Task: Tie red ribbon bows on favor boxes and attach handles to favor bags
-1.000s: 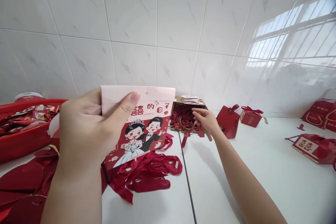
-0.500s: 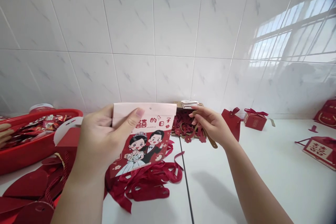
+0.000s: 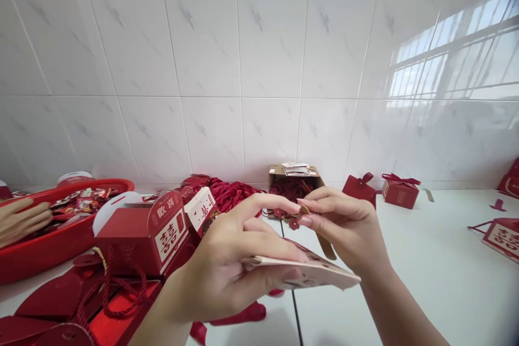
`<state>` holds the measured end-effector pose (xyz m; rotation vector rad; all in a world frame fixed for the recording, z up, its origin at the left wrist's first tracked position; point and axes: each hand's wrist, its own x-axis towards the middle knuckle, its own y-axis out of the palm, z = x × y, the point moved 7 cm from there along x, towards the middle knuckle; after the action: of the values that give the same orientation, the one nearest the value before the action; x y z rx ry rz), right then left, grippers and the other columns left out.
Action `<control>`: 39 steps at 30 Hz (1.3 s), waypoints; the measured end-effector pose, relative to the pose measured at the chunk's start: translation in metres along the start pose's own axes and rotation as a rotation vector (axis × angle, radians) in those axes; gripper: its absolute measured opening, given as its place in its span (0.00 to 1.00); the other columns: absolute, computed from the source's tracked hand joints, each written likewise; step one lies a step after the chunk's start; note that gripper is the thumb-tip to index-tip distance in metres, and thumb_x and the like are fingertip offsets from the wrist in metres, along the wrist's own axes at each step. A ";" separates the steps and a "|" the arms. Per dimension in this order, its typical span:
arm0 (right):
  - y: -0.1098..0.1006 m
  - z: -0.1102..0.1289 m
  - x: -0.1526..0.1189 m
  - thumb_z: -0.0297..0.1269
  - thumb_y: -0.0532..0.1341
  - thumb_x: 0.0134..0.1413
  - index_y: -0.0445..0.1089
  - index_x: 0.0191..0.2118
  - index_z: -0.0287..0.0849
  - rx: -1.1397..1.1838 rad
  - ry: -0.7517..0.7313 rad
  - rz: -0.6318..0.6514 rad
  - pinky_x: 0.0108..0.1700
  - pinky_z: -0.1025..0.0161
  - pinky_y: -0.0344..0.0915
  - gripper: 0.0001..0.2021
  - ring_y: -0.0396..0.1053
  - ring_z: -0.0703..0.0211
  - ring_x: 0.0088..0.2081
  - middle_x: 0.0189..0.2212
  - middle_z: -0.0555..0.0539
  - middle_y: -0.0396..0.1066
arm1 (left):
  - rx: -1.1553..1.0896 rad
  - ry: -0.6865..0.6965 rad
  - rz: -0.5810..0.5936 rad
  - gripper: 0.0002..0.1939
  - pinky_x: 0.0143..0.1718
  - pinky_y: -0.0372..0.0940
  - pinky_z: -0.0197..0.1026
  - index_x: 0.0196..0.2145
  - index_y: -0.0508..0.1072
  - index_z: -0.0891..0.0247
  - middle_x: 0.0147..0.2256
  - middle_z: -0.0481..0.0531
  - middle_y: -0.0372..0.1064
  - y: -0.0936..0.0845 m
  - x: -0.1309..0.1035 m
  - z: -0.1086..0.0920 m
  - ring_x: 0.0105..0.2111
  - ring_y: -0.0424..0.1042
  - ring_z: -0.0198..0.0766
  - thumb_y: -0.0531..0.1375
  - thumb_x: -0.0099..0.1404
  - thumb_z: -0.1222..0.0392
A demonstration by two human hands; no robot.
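Observation:
My left hand (image 3: pixel 243 254) is closed on a flattened paper bag (image 3: pixel 324 275), which lies tilted nearly level, its edge toward me. The thumb is beneath and the fingers lie along its top; the index finger reaches out to my right hand. My right hand (image 3: pixel 344 221) is pinched at its fingertips, meeting that index finger; a small brownish bit shows between them, too small to name. Right behind the fingertips stands a cardboard box (image 3: pixel 320 174) holding dark red flower-shaped pieces (image 3: pixel 278 188), with folded white papers (image 3: pixel 295 168) on top.
On the left are a red tub (image 3: pixel 60 243) of wrapped sweets, another person's hand (image 3: pixel 24 221) over it, and a red gift box (image 3: pixel 138 232) with cord handles. Red ribbon (image 3: pixel 239 194) is heaped near the wall. Small red boxes (image 3: pixel 400 192) stand at the right.
The bag has tipped from facing me to nearly flat and moved right and down. My hands have come together at the fingertips. The view has tilted up, and the other person's hand shows more.

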<state>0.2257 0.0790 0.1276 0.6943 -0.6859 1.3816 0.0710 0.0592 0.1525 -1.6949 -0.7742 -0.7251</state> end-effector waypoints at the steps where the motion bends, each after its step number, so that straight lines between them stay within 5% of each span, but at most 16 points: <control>1: 0.001 0.000 -0.001 0.28 0.70 0.44 0.80 0.34 0.52 0.015 0.012 0.009 0.28 0.66 0.72 0.11 0.73 0.62 0.29 0.27 0.50 0.75 | 0.004 0.007 -0.008 0.07 0.36 0.74 0.33 0.37 0.78 0.65 0.41 0.58 0.75 -0.001 -0.001 0.000 0.48 0.71 0.43 0.63 0.60 0.69; 5: 0.006 0.001 -0.004 0.27 0.69 0.45 0.80 0.34 0.51 0.048 0.028 0.049 0.30 0.66 0.73 0.11 0.74 0.62 0.30 0.28 0.50 0.77 | 0.002 0.020 -0.018 0.08 0.37 0.73 0.33 0.37 0.77 0.65 0.33 0.55 0.76 -0.003 -0.001 0.000 0.50 0.68 0.42 0.63 0.59 0.71; 11: 0.005 -0.014 -0.005 0.29 0.68 0.48 0.79 0.34 0.48 0.229 0.129 -0.055 0.31 0.61 0.76 0.07 0.75 0.59 0.27 0.27 0.49 0.78 | -0.020 -0.021 -0.018 0.09 0.39 0.73 0.34 0.37 0.77 0.63 0.33 0.53 0.76 -0.001 0.004 0.003 0.47 0.71 0.42 0.64 0.58 0.72; 15: 0.001 -0.010 -0.006 0.28 0.66 0.51 0.78 0.40 0.52 0.078 -0.022 -0.057 0.29 0.61 0.74 0.12 0.74 0.60 0.27 0.27 0.50 0.76 | -0.017 -0.066 -0.008 0.07 0.39 0.73 0.35 0.35 0.77 0.63 0.39 0.56 0.76 0.001 0.001 0.009 0.49 0.71 0.43 0.63 0.59 0.70; 21: 0.000 0.007 -0.008 0.25 0.60 0.56 0.74 0.48 0.53 -0.103 -0.249 -0.021 0.28 0.62 0.72 0.18 0.72 0.61 0.29 0.32 0.48 0.74 | -0.008 -0.070 0.018 0.08 0.50 0.70 0.40 0.35 0.78 0.62 0.34 0.52 0.78 0.004 0.001 0.009 0.53 0.70 0.44 0.63 0.59 0.71; 30: 0.002 0.002 -0.003 0.24 0.63 0.53 0.72 0.50 0.56 -0.001 -0.163 0.078 0.28 0.63 0.72 0.21 0.72 0.62 0.29 0.31 0.50 0.73 | -0.035 -0.138 0.009 0.06 0.47 0.70 0.36 0.33 0.79 0.63 0.31 0.52 0.79 0.001 0.002 0.014 0.50 0.72 0.43 0.65 0.56 0.69; 39: 0.003 0.011 -0.004 0.22 0.61 0.54 0.76 0.44 0.56 -0.023 -0.291 0.089 0.32 0.64 0.71 0.19 0.72 0.61 0.34 0.34 0.49 0.75 | -0.042 -0.155 0.057 0.05 0.53 0.67 0.37 0.32 0.79 0.62 0.30 0.50 0.79 -0.002 0.002 0.012 0.54 0.68 0.43 0.64 0.58 0.68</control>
<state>0.2217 0.0681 0.1316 0.8650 -0.9709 1.3643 0.0716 0.0718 0.1521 -1.8198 -0.8192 -0.5796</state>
